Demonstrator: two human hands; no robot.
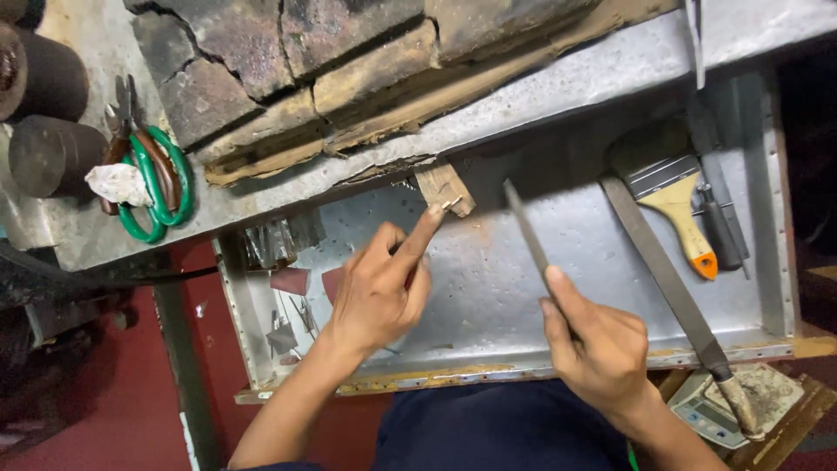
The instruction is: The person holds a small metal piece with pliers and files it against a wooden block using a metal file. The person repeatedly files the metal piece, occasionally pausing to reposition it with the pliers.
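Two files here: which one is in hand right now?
The slim file, gripped by the right hand. The bigger flat file lies untouched in the tray beside the paintbrush.

A small, flat metal piece (pixel 452 205) — pale and shiny, too small to make out its shape — lies on the tip of a short brown wooden peg (pixel 445 187). The peg is a worn, grainy block that juts out from under the edge of the grey metal-clad counter (pixel 540 96), slanting down over the open drawer. The left hand's (pixel 379 292) index fingertip presses the metal piece against the wood. A slim, dark steel file (pixel 527 240) — long, narrow and flat — is gripped in the right hand (pixel 602 349), thumb along its blade; it points up and to the left, its tip just beside the peg, not touching it.
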